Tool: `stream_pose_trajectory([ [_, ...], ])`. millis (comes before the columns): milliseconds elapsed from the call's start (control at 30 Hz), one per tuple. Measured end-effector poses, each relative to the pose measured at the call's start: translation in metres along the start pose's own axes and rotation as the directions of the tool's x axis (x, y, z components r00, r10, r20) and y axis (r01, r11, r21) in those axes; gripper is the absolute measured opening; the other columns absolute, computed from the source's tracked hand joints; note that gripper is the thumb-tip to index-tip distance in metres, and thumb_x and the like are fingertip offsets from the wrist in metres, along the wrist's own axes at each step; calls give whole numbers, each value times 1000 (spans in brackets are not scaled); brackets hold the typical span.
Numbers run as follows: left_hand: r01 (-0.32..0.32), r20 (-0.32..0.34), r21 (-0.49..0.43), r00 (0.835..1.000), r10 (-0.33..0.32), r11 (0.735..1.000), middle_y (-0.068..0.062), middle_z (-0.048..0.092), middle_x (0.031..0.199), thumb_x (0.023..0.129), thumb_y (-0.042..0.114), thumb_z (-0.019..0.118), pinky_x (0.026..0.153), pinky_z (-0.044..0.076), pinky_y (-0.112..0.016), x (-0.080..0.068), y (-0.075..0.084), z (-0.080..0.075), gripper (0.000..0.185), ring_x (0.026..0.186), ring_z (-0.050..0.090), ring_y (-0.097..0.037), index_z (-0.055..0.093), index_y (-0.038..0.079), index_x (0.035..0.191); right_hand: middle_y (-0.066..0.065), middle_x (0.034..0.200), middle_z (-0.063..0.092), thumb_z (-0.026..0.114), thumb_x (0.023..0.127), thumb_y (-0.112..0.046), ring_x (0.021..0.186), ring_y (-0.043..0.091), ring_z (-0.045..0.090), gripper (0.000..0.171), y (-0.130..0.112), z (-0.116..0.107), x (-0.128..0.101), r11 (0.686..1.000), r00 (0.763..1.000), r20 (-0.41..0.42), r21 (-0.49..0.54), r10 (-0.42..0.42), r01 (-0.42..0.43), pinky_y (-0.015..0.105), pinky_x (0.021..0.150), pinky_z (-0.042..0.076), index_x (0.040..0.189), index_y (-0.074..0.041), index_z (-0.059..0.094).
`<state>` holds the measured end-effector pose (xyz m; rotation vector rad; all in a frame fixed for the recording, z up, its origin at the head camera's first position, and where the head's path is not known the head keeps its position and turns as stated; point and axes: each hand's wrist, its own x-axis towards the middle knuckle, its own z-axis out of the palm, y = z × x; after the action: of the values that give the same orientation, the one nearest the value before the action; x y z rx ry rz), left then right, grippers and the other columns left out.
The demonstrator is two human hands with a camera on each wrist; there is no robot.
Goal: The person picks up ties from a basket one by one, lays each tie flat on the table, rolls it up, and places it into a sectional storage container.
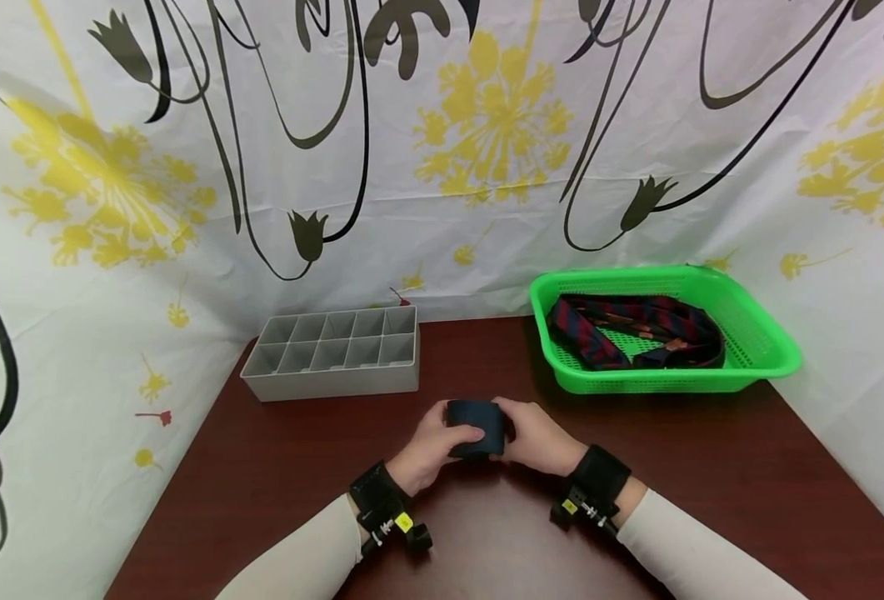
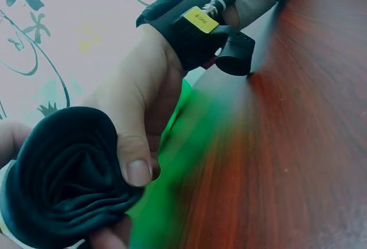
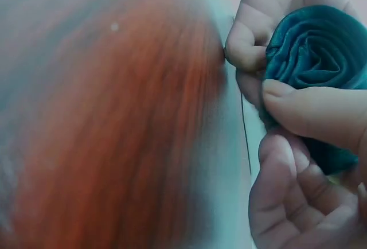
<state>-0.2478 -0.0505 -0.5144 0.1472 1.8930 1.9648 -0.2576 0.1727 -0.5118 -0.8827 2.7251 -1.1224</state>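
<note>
A rolled-up dark blue necktie [image 1: 476, 427] is held between both hands above the middle of the table. My left hand [image 1: 428, 446] grips its left side, with the thumb laid across the front of the roll. On the other side my right hand [image 1: 539, 435] holds the roll, its fingers partly hidden behind it. The wrist views show one coiled end of the necktie [image 2: 80, 171], with spiral folds at its centre. In the right wrist view, a thumb presses on the rim of the coil [image 3: 321, 48] and fingers curl around it.
A grey divided box [image 1: 337, 379] with several small compartments stands at the back left of the brown table [image 1: 277, 492]. At the back right, a green basket [image 1: 659, 381] holds striped neckties [image 1: 595, 337]. A patterned cloth [image 1: 486, 242] hangs behind the table.
</note>
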Motion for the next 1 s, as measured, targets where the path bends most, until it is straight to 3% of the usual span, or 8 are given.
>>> stream_pose_trajectory([
  [100,-28,-35,-12,999,27,1000,-20,56,140,87,16,75,93,61,-38,1,2,-1,73,108,67,-22,40,-1,149,0,104,70,91,82,-11,79,11,64,60,-4,-3,0,997,1000,-2,81,1,-1,27,73,54,130,-19,57],
  [200,-54,-64,-7,997,53,999,-19,57,136,85,13,74,88,61,-35,3,2,-3,68,104,67,-21,45,-1,145,4,105,68,89,82,-6,77,13,64,73,-4,-7,-1,988,1000,12,154,-11,9,27,71,56,142,-19,50],
  [367,-98,-100,25,990,100,995,-19,61,131,86,11,72,86,61,-32,6,1,-6,57,101,68,-20,53,-1,137,16,130,62,88,83,-6,102,23,67,98,1,-14,-2,948,998,53,320,-24,5,32,80,62,163,-18,33],
  [467,-111,-94,65,989,116,992,-19,62,130,88,12,74,85,63,-37,5,1,-6,55,99,68,-21,53,-1,137,21,141,59,87,88,-14,113,29,67,88,3,-16,-1,917,999,52,399,-2,-19,31,87,62,161,-12,37],
  [633,-113,-75,137,990,124,984,-20,62,129,92,18,78,80,65,-44,3,1,-4,55,95,67,-23,53,0,138,19,123,68,85,90,-13,101,28,69,62,4,-12,1,884,997,22,462,70,-73,25,87,60,144,-1,56],
  [867,-158,-27,134,986,163,978,-18,64,135,93,17,79,100,59,-38,3,0,-3,55,112,64,-22,55,0,140,18,116,70,87,86,-4,94,25,71,50,9,-9,3,870,994,-17,486,106,-84,25,85,60,130,-3,63],
  [1000,-162,3,161,986,164,973,-17,64,137,93,16,78,102,58,-37,-1,2,-2,57,114,63,-23,54,0,142,15,113,69,88,83,-2,91,23,70,51,10,-8,3,856,995,-23,512,97,-71,26,83,60,126,-3,62],
])
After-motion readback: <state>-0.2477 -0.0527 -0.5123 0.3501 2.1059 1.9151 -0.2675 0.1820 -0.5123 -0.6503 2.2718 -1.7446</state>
